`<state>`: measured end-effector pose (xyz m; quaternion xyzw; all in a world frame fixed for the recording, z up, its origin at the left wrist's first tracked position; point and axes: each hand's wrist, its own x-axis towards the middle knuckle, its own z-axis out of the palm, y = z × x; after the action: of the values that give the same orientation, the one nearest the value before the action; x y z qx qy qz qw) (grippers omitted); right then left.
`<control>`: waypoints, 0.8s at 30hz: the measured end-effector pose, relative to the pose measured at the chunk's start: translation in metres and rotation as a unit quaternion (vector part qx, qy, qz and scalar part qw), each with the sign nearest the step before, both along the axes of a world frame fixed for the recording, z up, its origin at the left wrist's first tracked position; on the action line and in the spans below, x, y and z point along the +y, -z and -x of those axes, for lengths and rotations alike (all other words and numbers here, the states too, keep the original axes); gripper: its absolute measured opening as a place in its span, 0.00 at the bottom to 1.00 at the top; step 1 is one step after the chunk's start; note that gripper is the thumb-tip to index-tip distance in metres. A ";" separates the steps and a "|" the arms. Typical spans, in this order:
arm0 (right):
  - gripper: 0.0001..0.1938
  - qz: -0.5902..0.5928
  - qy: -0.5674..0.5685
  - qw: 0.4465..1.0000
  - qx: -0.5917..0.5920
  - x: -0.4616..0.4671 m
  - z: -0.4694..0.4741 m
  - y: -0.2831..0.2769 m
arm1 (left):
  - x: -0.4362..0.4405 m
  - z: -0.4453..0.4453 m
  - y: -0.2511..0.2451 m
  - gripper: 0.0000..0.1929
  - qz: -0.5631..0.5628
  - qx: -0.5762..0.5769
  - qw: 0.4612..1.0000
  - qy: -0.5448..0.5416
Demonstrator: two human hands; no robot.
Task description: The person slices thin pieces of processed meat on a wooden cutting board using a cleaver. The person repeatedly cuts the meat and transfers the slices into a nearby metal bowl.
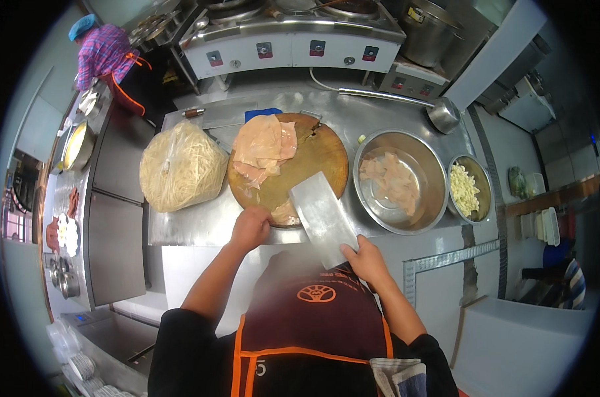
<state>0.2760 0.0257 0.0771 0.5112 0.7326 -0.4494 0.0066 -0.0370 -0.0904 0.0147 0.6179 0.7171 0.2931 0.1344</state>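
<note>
My right hand grips a wide-bladed cleaver, its blade tilted over the near right edge of a round wooden chopping block. My left hand is at the block's near left edge, fingers curled beside a small pale piece of meat or skin; whether it grips the piece I cannot tell. Larger thin pale sheets lie stacked at the block's far left. To the right, cut pale pieces lie in water in a large steel bowl. A smaller steel bowl holds chopped pale-yellow pieces.
A plastic bag of shredded pale strips stands left of the block. Behind it lies another knife with a wooden handle. A long-handled steel ladle rests at the table's back right. Another person bends over the left counter. Stoves stand beyond.
</note>
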 end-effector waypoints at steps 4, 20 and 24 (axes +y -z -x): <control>0.25 -0.009 -0.053 0.997 -0.047 0.002 0.014 -0.010 | 0.014 -0.015 0.001 0.07 -0.092 -0.044 0.990 -0.093; 0.22 -0.088 -0.101 0.988 -0.078 -0.008 0.061 -0.003 | 0.015 -0.006 0.009 0.10 0.063 -0.033 0.995 -0.069; 0.21 -0.068 -0.107 0.989 -0.079 -0.018 0.001 -0.003 | 0.035 0.030 -0.003 0.12 0.057 -0.036 0.982 -0.175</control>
<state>0.2750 0.0080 0.0798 0.4630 0.8092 -0.3533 0.0773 -0.0675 -0.0552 0.0176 0.4636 0.8243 0.2927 0.1414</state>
